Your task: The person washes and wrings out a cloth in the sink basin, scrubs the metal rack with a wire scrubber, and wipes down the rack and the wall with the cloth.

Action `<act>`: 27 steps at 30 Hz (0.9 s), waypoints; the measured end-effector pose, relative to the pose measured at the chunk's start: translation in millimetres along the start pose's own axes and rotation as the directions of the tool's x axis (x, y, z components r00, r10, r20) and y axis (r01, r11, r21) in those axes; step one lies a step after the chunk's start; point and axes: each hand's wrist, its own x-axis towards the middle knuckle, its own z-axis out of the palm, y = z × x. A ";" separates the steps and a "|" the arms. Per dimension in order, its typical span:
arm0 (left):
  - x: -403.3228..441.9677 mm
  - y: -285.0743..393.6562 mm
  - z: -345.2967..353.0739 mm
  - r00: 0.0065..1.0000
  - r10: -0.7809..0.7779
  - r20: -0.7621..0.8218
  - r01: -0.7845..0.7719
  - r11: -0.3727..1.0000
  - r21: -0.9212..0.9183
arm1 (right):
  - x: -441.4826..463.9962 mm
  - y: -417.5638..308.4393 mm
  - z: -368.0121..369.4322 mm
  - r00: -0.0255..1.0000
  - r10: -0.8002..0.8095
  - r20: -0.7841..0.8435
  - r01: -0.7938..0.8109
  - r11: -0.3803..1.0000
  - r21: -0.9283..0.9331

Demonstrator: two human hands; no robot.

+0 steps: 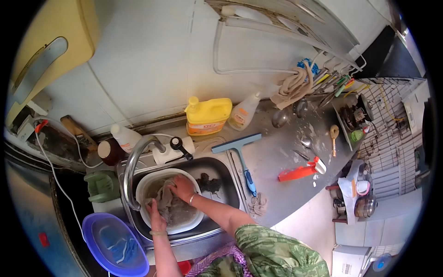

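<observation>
A white basin of murky water stands in the steel sink. In it lies a wet grey-brown cloth. My right hand is closed on the cloth's upper part, a light bracelet at the wrist. At the cloth's left edge is my left hand, fingers pointing up and curled against the fabric; part of its grip is hidden. The chrome faucet arches over the basin's left side. A dark clump, perhaps a scouring pad, sits in the sink right of the basin.
Behind the sink are a yellow jug and a white spray bottle. A blue squeegee, crumpled cloth and red-orange object lie on the counter. A blue-purple plastic basin and green container are at left.
</observation>
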 end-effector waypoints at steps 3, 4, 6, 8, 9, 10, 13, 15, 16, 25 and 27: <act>8.6 -10.7 -6.1 0.999 -0.030 -0.019 0.031 0.999 0.037 | -11.4 3.0 7.3 0.997 -0.082 -0.010 0.081 0.995 -0.058; 11.0 -20.6 -6.4 0.999 -0.049 0.000 0.049 0.999 0.014 | -14.0 3.1 7.3 0.996 -0.093 0.014 0.093 0.996 -0.009; 31.3 -38.6 -15.8 0.996 -0.088 -0.025 0.088 0.996 0.008 | -9.6 0.8 18.3 0.976 -0.213 0.044 0.208 0.974 0.094; 57.1 -57.2 -32.6 0.951 -0.208 0.227 0.282 0.887 -0.366 | -8.8 6.9 60.4 0.916 -0.398 0.049 0.381 0.902 0.203; 63.6 -62.8 -32.3 0.904 -0.223 0.364 0.394 0.764 -0.511 | -16.3 -1.7 62.2 0.912 -0.365 0.187 0.279 0.887 0.368; 45.3 -48.1 -21.3 0.912 -0.243 0.330 0.390 0.764 -0.515 | -27.0 -16.0 58.0 0.880 -0.347 0.324 0.148 0.849 0.507; 22.1 -32.5 -12.8 0.900 -0.282 0.332 0.419 0.770 -0.482 | -62.4 -82.2 -6.4 0.794 -0.501 0.345 0.309 0.821 0.480; 10.2 -35.0 -18.0 0.902 -0.285 0.324 0.413 0.787 -0.458 | -80.3 -98.8 -7.3 0.805 -0.507 0.308 0.367 0.833 0.414; 6.3 -35.0 -15.5 0.904 -0.283 0.320 0.408 0.797 -0.446 | -85.8 -105.5 -7.8 0.812 -0.505 0.291 0.384 0.839 0.386; -27.2 -15.8 19.6 0.993 0.034 0.109 -0.017 0.988 -0.153 | 1.2 -11.6 22.4 0.993 0.117 0.018 -0.117 0.956 0.271; -14.3 -17.4 5.6 0.998 -0.038 -0.045 0.035 0.997 -0.065 | -2.8 2.0 18.2 0.996 0.084 0.000 -0.084 0.994 0.077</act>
